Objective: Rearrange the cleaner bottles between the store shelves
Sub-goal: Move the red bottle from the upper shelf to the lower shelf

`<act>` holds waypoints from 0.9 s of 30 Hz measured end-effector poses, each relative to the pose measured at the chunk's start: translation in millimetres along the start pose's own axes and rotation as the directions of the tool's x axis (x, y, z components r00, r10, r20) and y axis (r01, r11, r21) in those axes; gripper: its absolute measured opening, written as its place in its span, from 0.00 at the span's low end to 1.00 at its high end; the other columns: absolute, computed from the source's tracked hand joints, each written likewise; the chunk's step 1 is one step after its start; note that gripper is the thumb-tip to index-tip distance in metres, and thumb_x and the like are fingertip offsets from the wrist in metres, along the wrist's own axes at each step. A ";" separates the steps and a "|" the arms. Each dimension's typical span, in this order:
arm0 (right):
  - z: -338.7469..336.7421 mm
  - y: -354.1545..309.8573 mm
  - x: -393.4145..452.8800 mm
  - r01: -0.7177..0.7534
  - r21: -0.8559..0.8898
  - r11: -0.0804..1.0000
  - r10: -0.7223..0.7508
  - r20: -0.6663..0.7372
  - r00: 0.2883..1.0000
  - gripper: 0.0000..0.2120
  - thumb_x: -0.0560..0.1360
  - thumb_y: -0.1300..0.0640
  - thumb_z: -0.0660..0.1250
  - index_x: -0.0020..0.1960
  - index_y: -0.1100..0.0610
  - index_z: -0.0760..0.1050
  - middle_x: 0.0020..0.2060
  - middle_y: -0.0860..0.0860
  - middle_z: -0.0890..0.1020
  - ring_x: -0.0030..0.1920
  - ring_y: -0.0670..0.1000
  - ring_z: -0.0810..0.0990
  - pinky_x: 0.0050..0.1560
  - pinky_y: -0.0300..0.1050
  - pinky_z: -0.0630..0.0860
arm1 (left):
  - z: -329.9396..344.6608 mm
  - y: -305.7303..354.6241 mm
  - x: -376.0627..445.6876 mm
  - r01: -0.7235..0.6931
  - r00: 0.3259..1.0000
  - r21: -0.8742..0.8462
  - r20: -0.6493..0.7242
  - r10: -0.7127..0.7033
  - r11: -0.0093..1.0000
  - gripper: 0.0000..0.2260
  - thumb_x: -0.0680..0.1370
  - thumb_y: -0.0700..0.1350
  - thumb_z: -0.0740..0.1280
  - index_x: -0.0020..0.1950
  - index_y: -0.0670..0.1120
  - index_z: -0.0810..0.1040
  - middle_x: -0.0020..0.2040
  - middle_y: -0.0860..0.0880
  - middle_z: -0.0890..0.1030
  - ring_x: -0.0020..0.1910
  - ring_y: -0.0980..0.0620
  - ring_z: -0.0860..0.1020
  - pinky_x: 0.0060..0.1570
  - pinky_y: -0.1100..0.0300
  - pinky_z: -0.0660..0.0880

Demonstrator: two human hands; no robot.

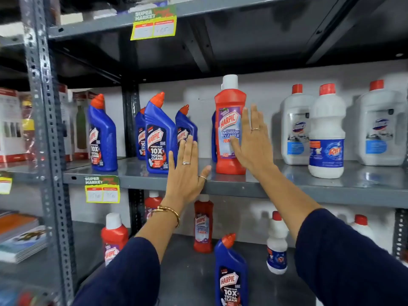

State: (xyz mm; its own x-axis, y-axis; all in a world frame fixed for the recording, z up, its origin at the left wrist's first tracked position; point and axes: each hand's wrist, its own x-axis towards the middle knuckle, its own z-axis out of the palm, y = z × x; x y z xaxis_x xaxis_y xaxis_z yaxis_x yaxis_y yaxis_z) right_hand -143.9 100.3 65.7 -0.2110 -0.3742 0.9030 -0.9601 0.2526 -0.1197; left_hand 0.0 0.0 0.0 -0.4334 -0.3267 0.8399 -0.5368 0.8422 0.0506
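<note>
A red bathroom cleaner bottle with a white cap stands upright on the middle shelf. My right hand is flat and spread just in front of its right side, holding nothing. My left hand is also spread with fingers apart, in front of the shelf edge beside a blue cleaner bottle. More blue bottles stand to the left and behind. White bottles with red caps stand at the right. On the lower shelf are red bottles, a blue bottle and a white bottle.
A grey perforated upright post divides this bay from the left one, which holds boxed goods and stacked booklets. Yellow price tags hang on the shelf edges. The upper shelf overhangs the bottles.
</note>
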 end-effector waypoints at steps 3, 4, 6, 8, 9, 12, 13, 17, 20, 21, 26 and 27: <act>11.3 -2.3 7.8 -0.054 0.086 0.995 0.055 -0.003 0.999 0.38 0.76 0.49 0.62 0.73 0.58 0.41 0.75 0.59 0.47 0.74 0.59 0.48 0.72 0.57 0.55 | 6.0 -1.8 -3.2 0.042 0.999 -0.039 -0.019 -0.043 0.998 0.29 0.79 0.56 0.49 0.73 0.44 0.44 0.77 0.45 0.45 0.75 0.49 0.42 0.71 0.49 0.37; 17.4 -4.5 7.9 -0.081 0.144 0.986 0.080 0.013 0.997 0.39 0.76 0.49 0.63 0.73 0.59 0.41 0.75 0.59 0.48 0.74 0.59 0.50 0.72 0.57 0.58 | 10.0 -1.8 -5.0 0.043 0.999 -0.039 -0.029 -0.044 0.998 0.28 0.79 0.56 0.49 0.73 0.43 0.45 0.77 0.45 0.47 0.75 0.48 0.44 0.71 0.49 0.39; 30.4 -8.2 5.5 -0.171 0.273 0.947 0.161 0.058 0.985 0.40 0.75 0.50 0.64 0.73 0.59 0.38 0.74 0.60 0.51 0.72 0.60 0.58 0.68 0.58 0.64 | 14.8 -1.6 -5.8 0.035 0.997 -0.061 -0.065 -0.039 0.997 0.26 0.79 0.55 0.48 0.73 0.43 0.48 0.76 0.44 0.51 0.75 0.48 0.48 0.72 0.49 0.43; 37.9 -9.9 4.1 -0.270 0.364 0.891 0.254 0.092 0.963 0.42 0.75 0.51 0.65 0.73 0.58 0.36 0.71 0.62 0.58 0.67 0.62 0.67 0.62 0.59 0.69 | 16.5 -2.7 -5.5 0.029 0.995 -0.068 -0.096 -0.036 0.997 0.26 0.78 0.54 0.48 0.73 0.42 0.50 0.76 0.43 0.54 0.75 0.47 0.50 0.72 0.50 0.45; 39.3 -9.2 4.7 -0.302 0.375 0.876 0.285 0.100 0.953 0.43 0.74 0.51 0.65 0.73 0.57 0.36 0.69 0.62 0.61 0.64 0.62 0.69 0.61 0.59 0.71 | 17.2 -2.3 -6.1 0.026 0.994 -0.074 -0.103 -0.034 0.997 0.26 0.78 0.54 0.48 0.73 0.42 0.52 0.75 0.43 0.56 0.75 0.47 0.52 0.72 0.50 0.46; 42.4 -5.8 8.1 -0.348 0.404 0.846 0.319 0.139 0.938 0.43 0.74 0.50 0.67 0.73 0.57 0.38 0.67 0.62 0.66 0.63 0.61 0.71 0.60 0.59 0.71 | 19.9 -2.2 -8.1 0.013 0.991 -0.079 -0.130 -0.023 0.997 0.26 0.78 0.53 0.48 0.72 0.42 0.54 0.75 0.43 0.58 0.74 0.47 0.54 0.72 0.50 0.47; 41.7 -5.0 9.0 -0.367 0.424 0.828 0.333 0.155 0.930 0.42 0.73 0.50 0.67 0.73 0.56 0.40 0.66 0.62 0.67 0.63 0.61 0.71 0.60 0.59 0.71 | 19.5 -2.5 -7.8 0.013 0.991 -0.074 -0.130 -0.023 0.997 0.26 0.78 0.54 0.47 0.72 0.42 0.54 0.75 0.43 0.59 0.74 0.47 0.54 0.72 0.50 0.47; 38.0 -5.5 5.7 -0.395 0.501 0.770 0.365 0.160 0.917 0.31 0.72 0.51 0.68 0.67 0.61 0.56 0.63 0.60 0.72 0.61 0.58 0.73 0.55 0.53 0.74 | 18.6 -1.6 -8.4 0.032 0.993 -0.092 -0.108 -0.042 0.995 0.26 0.78 0.54 0.47 0.73 0.43 0.53 0.75 0.43 0.58 0.75 0.47 0.53 0.72 0.52 0.45; 32.8 -5.2 1.7 -0.392 0.541 0.744 0.368 0.158 0.916 0.27 0.73 0.52 0.68 0.63 0.61 0.60 0.61 0.60 0.74 0.58 0.56 0.73 0.49 0.43 0.69 | 17.7 -2.4 -11.4 0.018 0.995 -0.098 -0.093 -0.028 0.995 0.28 0.77 0.58 0.45 0.73 0.44 0.52 0.75 0.45 0.57 0.75 0.49 0.51 0.72 0.54 0.42; 30.0 -5.7 -1.0 -0.387 0.551 0.739 0.365 0.155 0.918 0.26 0.73 0.52 0.68 0.63 0.61 0.60 0.61 0.59 0.74 0.57 0.54 0.73 0.48 0.42 0.68 | 17.0 -3.2 -13.7 0.001 0.997 -0.097 -0.079 -0.009 0.995 0.29 0.77 0.59 0.44 0.73 0.45 0.50 0.76 0.46 0.56 0.75 0.50 0.50 0.72 0.55 0.41; 4.7 -12.0 -25.2 -0.284 0.599 0.749 0.351 0.006 0.937 0.26 0.72 0.52 0.68 0.63 0.60 0.61 0.59 0.55 0.76 0.56 0.51 0.73 0.45 0.32 0.68 | 13.3 -7.8 -37.3 -0.061 0.998 0.023 0.022 0.061 0.998 0.33 0.74 0.64 0.37 0.73 0.45 0.48 0.76 0.45 0.53 0.75 0.48 0.48 0.72 0.53 0.40; -1.9 -14.1 -30.4 -0.251 0.625 0.739 0.343 -0.030 0.939 0.26 0.72 0.53 0.69 0.64 0.60 0.61 0.58 0.54 0.76 0.55 0.50 0.73 0.42 0.26 0.68 | 12.8 -8.3 -41.7 -0.057 0.998 0.055 0.037 0.055 0.997 0.34 0.74 0.64 0.36 0.73 0.44 0.48 0.76 0.44 0.53 0.75 0.46 0.48 0.71 0.53 0.40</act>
State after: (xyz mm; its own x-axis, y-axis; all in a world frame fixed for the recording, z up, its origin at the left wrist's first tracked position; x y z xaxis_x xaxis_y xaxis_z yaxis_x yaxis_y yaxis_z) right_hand -123.6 109.8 40.8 -0.5223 -0.2383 0.8188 -0.7713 -0.2776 -0.5728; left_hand 13.2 1.1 -42.3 -0.4887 -0.2960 0.8207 -0.5503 0.8345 -0.0267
